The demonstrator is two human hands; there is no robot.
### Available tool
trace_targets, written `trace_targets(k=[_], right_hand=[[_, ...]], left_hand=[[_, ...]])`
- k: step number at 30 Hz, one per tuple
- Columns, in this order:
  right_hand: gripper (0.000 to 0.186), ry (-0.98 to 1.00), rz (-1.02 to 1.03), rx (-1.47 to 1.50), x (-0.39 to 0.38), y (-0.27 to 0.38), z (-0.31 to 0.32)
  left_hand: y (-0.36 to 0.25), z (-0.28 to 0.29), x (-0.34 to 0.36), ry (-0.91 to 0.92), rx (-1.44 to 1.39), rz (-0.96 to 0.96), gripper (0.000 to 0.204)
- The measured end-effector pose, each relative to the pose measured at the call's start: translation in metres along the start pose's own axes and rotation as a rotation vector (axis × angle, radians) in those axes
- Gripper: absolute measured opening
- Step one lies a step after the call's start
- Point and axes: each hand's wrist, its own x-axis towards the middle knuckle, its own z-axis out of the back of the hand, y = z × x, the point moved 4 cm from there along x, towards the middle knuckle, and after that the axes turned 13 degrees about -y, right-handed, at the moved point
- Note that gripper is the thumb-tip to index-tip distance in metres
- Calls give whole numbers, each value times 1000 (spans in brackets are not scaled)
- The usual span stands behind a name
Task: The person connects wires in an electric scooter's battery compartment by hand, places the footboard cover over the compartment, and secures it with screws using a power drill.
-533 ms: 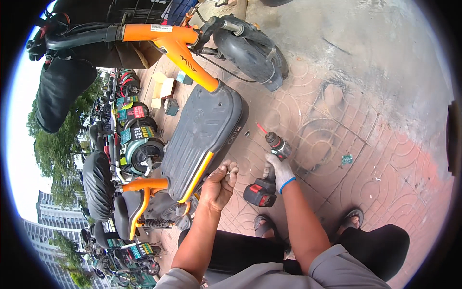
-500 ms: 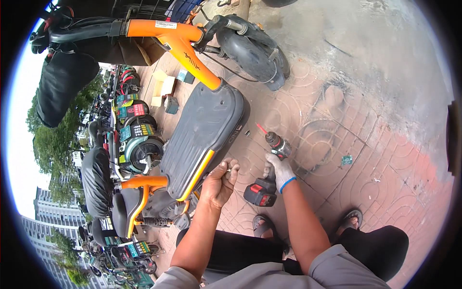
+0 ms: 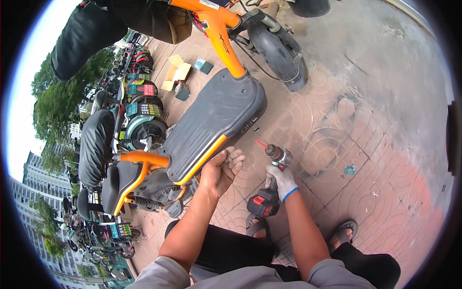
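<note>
My right hand (image 3: 282, 179), in a pale glove with a blue cuff, grips the handle of a black and red cordless drill (image 3: 277, 155). The drill's red-tipped bit points up and left, and its battery hangs below the hand. Bare and palm up, my left hand (image 3: 222, 169) has its fingers curled over something small on the palm, too small to make out. That hand is beside the yellow-edged side of the dark footboard (image 3: 211, 125) of an orange electric scooter (image 3: 224, 43). The drill is apart from the scooter.
An open cardboard box (image 3: 177, 72) and small dark teal boxes (image 3: 203, 66) lie on the paving beyond the footboard. Parked scooters (image 3: 144, 127) line the left. My sandalled feet (image 3: 344, 231) are on the red tiles. A green scrap (image 3: 350, 170) lies at right.
The view has shifted, so the scooter sits higher and further right. My left hand's fingers have opened a little and its palm has turned up more. The drill is still held in my right hand.
</note>
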Motion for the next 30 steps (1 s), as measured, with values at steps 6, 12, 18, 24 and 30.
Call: trace_targets(k=[6, 12, 18, 24, 30], right_hand=[[20, 48, 35, -39, -3, 3, -18], [23, -2, -58, -133, -3, -7, -38], [27, -69, -53, -200, -1, -15, -39], [28, -107, 22, -263, 5, -12, -34], [26, -103, 18, -226, 8, -13, -28]], left_hand=[[-9, 8, 1, -22, 25, -141, 25], [-10, 18, 13, -7, -48, -144, 18], [-11, 20, 20, -8, -87, -169, 25], [-9, 23, 31, -4, -85, -177, 25], [-5, 20, 34, -80, -35, -202, 23]])
